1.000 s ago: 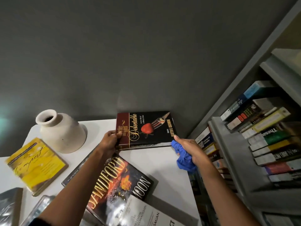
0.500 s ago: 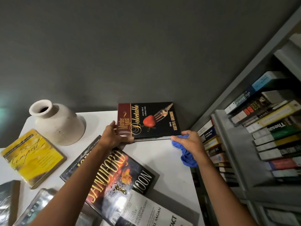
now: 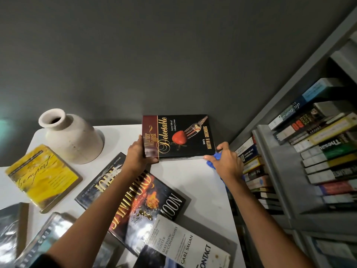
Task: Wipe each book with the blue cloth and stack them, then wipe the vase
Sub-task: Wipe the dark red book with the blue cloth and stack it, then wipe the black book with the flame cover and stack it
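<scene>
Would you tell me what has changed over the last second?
Little. The right hand brought the cloth closer against the book's lower right corner, so less cloth shows. The left hand slid slightly up the spine edge, still gripping it. The book stays by the wall; the vase and other books have not moved.

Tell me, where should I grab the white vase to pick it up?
Probably take the vase round its narrow neck, coming from above: it stands on its wide base, mouth up, and the flared lip would stop fingers slipping. The body looks too broad for one hand.
</scene>
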The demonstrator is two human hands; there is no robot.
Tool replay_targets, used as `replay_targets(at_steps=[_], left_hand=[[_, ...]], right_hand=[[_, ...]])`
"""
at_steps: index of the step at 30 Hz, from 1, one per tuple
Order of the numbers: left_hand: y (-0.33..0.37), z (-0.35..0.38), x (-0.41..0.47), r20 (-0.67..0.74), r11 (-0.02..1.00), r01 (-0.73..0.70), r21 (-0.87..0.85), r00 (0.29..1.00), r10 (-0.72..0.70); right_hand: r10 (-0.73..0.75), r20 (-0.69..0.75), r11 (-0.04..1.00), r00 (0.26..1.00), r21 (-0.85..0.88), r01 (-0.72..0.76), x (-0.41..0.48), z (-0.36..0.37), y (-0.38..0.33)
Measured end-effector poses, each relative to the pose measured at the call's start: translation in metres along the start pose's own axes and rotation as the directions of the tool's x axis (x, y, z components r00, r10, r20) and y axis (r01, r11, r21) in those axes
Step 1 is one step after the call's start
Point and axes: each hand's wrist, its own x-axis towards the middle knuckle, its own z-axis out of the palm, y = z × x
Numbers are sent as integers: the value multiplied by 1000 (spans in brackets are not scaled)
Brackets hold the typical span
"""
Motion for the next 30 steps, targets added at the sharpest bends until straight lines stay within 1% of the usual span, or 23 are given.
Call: replay_targets(at_steps=[3,4,6,7,9,11,12,14,18,19,21,23,26,28,30], left_hand=[[5,-2,-5,13,987,-11,160,1000,9],[7,-6,-9,8,983,7,181,1000,-8],[4,-19,-19,-47,988,28,154,999,-21],[0,-28,-25,-92,990,9,140,996,4],[-17,-49,-40,-171,987,-20,157,984,47],[-39,-71,-58,-209,981,3,192,977,38],[-48,-79,-66,-213,979,31,200,977,13],[-63,-92,-85,-202,970,108,219,977,-63],[-82,-100,-110,-69,922,279,269,960,-271],[-83,-100,-114,-46,917,296,267,954,-295],[-83,-101,-116,-16,919,288,270,955,-295],[-81,-100,-114,-11,933,280,225,958,-285],[-95,-99,-107,-5,954,296,39,955,-296],[-110,-98,-101,20,937,339,-86,941,-338],[-112,-98,-101,48,904,364,-226,931,-363]], right_hand=[[16,-22,999,1000,44,-15,-7,-5,-5],[33,-26,997,999,76,-31,-11,-7,-7],[66,-9,989,998,131,-64,-21,-12,-11],[70,27,986,997,147,-73,-27,-13,-12],[44,177,977,983,199,-80,-44,-13,-14],[-11,333,961,943,265,-82,-66,-13,-17],[-34,383,957,923,278,-81,-76,-12,-18],[-42,448,957,893,273,-93,-96,-11,-20],[-8,549,964,836,225,-139,-119,-9,-30],[0,577,965,817,215,-152,-121,-9,-33],[26,610,967,792,184,-174,-122,-5,-38],[53,614,955,788,200,-220,-122,-1,-38],[80,609,925,789,250,-287,-123,5,-36],[82,612,913,787,271,-306,-125,8,-34],[96,614,899,783,284,-333,-124,10,-32]])
